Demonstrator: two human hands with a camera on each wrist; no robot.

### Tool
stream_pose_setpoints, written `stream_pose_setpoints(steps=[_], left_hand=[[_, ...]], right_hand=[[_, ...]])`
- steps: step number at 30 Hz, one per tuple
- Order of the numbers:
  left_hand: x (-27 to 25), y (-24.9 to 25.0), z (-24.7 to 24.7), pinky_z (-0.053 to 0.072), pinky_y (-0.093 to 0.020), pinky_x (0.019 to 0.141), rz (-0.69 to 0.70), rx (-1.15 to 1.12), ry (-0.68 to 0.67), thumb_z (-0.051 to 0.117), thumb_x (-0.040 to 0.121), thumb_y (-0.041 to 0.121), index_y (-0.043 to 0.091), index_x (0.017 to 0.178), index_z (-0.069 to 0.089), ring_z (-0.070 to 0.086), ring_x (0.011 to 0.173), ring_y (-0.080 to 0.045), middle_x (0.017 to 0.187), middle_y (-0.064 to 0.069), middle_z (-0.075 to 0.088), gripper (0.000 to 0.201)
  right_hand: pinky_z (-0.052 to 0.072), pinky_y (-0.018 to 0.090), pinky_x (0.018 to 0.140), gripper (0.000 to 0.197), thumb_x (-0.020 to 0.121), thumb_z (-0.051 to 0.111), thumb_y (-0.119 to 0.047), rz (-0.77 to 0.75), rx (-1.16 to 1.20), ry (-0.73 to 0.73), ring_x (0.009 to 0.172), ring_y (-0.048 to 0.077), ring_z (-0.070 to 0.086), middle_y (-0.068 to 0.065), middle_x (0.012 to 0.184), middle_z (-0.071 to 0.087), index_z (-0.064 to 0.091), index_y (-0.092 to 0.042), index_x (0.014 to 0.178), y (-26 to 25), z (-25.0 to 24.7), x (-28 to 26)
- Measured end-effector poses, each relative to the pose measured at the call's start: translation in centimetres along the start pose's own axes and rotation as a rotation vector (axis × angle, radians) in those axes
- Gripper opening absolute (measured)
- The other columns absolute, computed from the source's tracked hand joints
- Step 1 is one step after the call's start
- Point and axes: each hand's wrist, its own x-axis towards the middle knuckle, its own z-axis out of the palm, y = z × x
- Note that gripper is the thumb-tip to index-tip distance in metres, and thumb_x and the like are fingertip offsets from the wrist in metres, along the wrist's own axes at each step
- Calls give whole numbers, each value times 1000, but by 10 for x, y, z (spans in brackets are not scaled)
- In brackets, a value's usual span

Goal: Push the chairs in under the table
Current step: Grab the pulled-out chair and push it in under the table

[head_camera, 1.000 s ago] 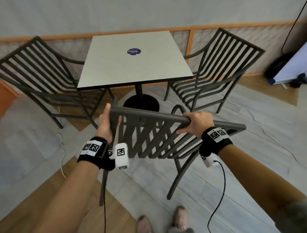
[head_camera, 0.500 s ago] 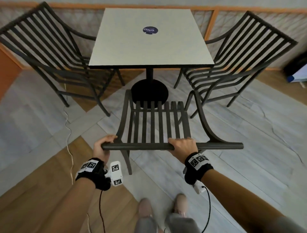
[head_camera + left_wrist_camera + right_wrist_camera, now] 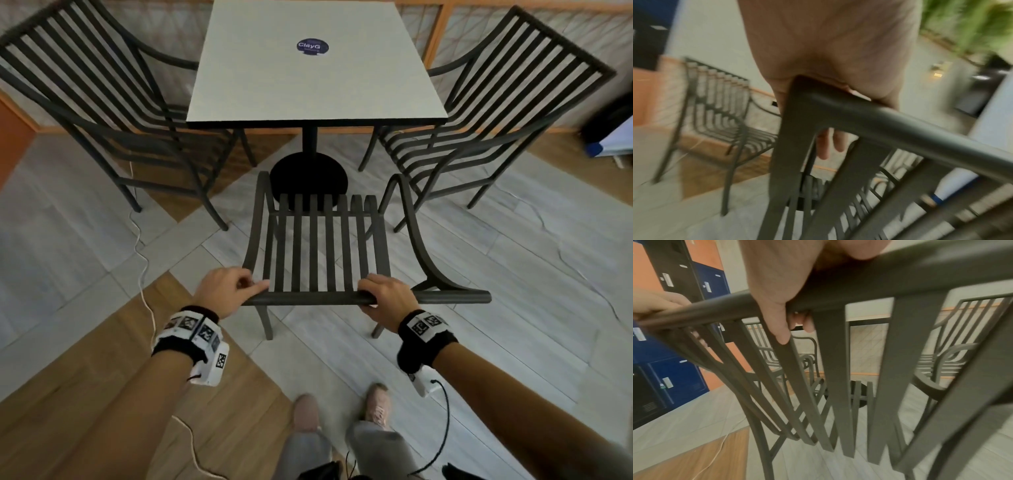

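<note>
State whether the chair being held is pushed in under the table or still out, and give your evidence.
Out. The held chair has its whole seat showing on the near side of the table edge; both hands grip its top rail.

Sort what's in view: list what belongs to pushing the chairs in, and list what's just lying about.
Part of the job:
near chair, gripped at its top rail by left hand and right hand
left chair
right chair
table

Just lying about:
white cable on the floor
round sticker on the tabletop
lockers
</note>
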Motion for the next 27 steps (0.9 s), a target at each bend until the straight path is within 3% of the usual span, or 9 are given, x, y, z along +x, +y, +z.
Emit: stream_pose_setpoints(steps=[3, 5, 7, 10, 15, 20, 24, 27], left_hand=[[-10, 35, 17, 43, -31, 72, 143, 320, -57, 41, 73, 83, 25, 76, 57, 56, 64, -12, 70, 7, 60, 59], [-12, 43, 34, 45, -31, 72, 181, 420, -39, 47, 77, 74, 27, 89, 60, 60, 71, -13, 78, 8, 64, 50], [-8, 40, 39, 47, -29, 69, 152, 417, -13, 52, 87, 52, 27, 93, 63, 63, 73, -14, 81, 4, 68, 29], [-4, 30, 35, 51, -35, 73, 123, 445, -22, 54, 90, 37, 28, 94, 64, 65, 75, -18, 80, 3, 69, 14], [19, 26, 16, 53, -38, 74, 114, 462, -35, 54, 90, 36, 29, 91, 63, 66, 75, -22, 79, 1, 69, 12], [57, 24, -3, 55, -39, 75, 78, 467, -42, 54, 90, 31, 28, 92, 64, 65, 75, -22, 79, 2, 68, 10], [90, 25, -17, 53, -38, 75, 50, 474, -50, 53, 89, 27, 28, 92, 65, 65, 78, -23, 80, 1, 67, 12], [116, 26, -30, 51, -38, 77, 4, 454, -57, 54, 88, 30, 27, 91, 65, 65, 82, -24, 80, 1, 65, 12]], right_hand=[[47, 35, 77, 28, 70, 77, -37, 158, -132, 24, 87, 21, 63, -4, 91, 69, 65, -27, 93, 32, -7, -29], [45, 40, 83, 27, 72, 75, -43, 340, -193, 10, 91, 23, 64, -7, 93, 71, 65, -32, 96, 57, -13, -44], [43, 39, 87, 18, 81, 67, -44, 440, -226, -92, 91, 21, 64, -10, 94, 72, 64, -35, 97, 68, -19, -45], [45, 36, 87, 17, 86, 59, -47, 443, -252, -200, 83, 18, 65, -10, 85, 71, 65, -36, 98, 65, -23, -33], [45, 32, 76, 18, 89, 56, -45, 415, -281, -230, 82, 19, 66, -6, 82, 69, 65, -35, 101, 62, -29, -4], [43, 31, 63, 17, 89, 55, -48, 399, -302, -263, 80, 22, 66, -9, 73, 54, 65, -36, 98, 77, -36, 47], [48, 31, 63, 18, 87, 57, -49, 380, -305, -256, 80, 23, 66, -8, 73, 58, 67, -35, 92, 92, -44, 90], [49, 32, 66, 22, 86, 57, -51, 350, -300, -244, 81, 25, 66, -3, 82, 68, 67, -33, 92, 101, -49, 124]])
